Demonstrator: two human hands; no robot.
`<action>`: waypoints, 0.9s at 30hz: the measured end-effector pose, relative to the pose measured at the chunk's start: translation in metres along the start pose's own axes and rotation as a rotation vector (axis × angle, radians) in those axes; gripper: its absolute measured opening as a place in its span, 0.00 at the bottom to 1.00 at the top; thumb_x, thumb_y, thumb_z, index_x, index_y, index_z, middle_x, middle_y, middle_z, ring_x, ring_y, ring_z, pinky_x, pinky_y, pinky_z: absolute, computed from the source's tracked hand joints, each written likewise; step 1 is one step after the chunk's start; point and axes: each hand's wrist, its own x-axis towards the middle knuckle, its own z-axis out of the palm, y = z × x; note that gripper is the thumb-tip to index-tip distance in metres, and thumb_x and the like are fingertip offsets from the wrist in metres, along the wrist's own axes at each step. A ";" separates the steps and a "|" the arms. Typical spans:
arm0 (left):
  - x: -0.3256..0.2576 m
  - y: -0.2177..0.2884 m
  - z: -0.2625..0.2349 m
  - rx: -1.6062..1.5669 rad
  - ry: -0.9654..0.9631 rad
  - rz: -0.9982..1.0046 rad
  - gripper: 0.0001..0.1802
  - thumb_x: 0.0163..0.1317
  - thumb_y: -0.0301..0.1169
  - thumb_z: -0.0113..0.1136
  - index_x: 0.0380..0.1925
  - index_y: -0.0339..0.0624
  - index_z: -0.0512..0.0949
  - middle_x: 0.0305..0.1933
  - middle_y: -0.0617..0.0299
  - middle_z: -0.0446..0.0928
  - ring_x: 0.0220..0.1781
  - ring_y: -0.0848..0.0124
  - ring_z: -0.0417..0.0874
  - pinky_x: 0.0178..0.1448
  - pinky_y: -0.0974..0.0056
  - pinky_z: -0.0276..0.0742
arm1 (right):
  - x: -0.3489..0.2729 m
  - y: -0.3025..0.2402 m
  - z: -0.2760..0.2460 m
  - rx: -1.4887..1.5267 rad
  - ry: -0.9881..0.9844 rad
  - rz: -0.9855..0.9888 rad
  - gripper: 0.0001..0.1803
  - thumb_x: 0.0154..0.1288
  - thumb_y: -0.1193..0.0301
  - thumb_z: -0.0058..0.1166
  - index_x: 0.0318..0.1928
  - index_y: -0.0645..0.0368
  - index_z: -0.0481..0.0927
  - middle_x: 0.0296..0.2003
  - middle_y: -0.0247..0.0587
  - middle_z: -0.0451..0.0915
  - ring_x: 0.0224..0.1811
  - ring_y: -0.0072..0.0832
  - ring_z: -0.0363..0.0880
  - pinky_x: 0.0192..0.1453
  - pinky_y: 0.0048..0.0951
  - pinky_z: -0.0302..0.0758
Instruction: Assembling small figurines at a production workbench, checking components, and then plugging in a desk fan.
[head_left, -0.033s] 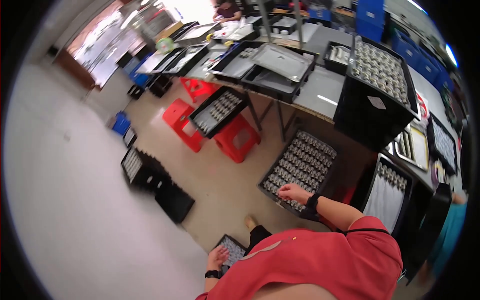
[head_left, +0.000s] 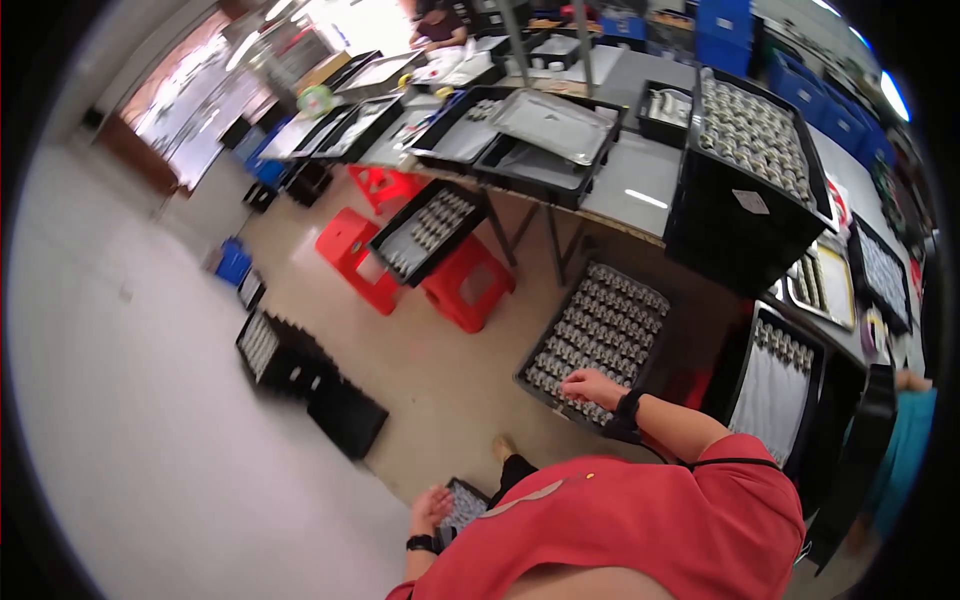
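My right hand (head_left: 593,387) is above the near end of a black tray (head_left: 521,377) on the floor, its fingers curled. Whether anything is inside that hand is hidden. Rows of small silvery metal parts (head_left: 600,325) fill this tray. Low at my left side, my left hand (head_left: 430,508) hangs with fingers loosely apart and nothing seen in it. Closest to it is a small dark tray of greyish pieces (head_left: 465,507), partly hidden by my body.
Red stools (head_left: 470,290) stand ahead, one bearing a black tray of parts (head_left: 435,228). A long workbench (head_left: 640,180) carries trays and a tall black crate stack (head_left: 725,220). Black crates (head_left: 285,345) line the left wall. A person (head_left: 440,28) sits far off; a teal garment (head_left: 905,450) shows at right.
The view has turned slightly, so the stools and wall crates sit a little farther left. Both hands keep nearly the same pose.
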 end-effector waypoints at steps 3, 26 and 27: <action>0.057 0.144 0.068 0.162 -0.143 0.208 0.07 0.57 0.35 0.56 0.31 0.46 0.72 0.29 0.63 0.76 0.32 0.70 0.78 0.34 0.68 0.72 | 0.011 0.039 -0.023 0.088 0.185 0.077 0.08 0.54 0.69 0.52 0.33 0.61 0.78 0.24 0.30 0.75 0.26 0.16 0.71 0.28 0.19 0.67; 0.264 0.580 0.731 0.622 -0.347 0.959 0.11 0.45 0.28 0.58 0.17 0.41 0.64 0.15 0.67 0.59 0.17 0.74 0.57 0.22 0.62 0.55 | -0.001 0.042 0.060 0.436 1.606 0.115 0.09 0.52 0.70 0.54 0.32 0.62 0.78 0.22 0.32 0.77 0.23 0.18 0.72 0.27 0.20 0.69; 0.286 0.594 0.750 0.667 -0.391 0.934 0.10 0.44 0.29 0.59 0.19 0.37 0.68 0.17 0.65 0.63 0.19 0.73 0.59 0.23 0.62 0.56 | 0.011 0.039 0.073 0.552 1.627 0.104 0.08 0.52 0.70 0.54 0.31 0.60 0.79 0.21 0.31 0.76 0.22 0.18 0.71 0.26 0.20 0.68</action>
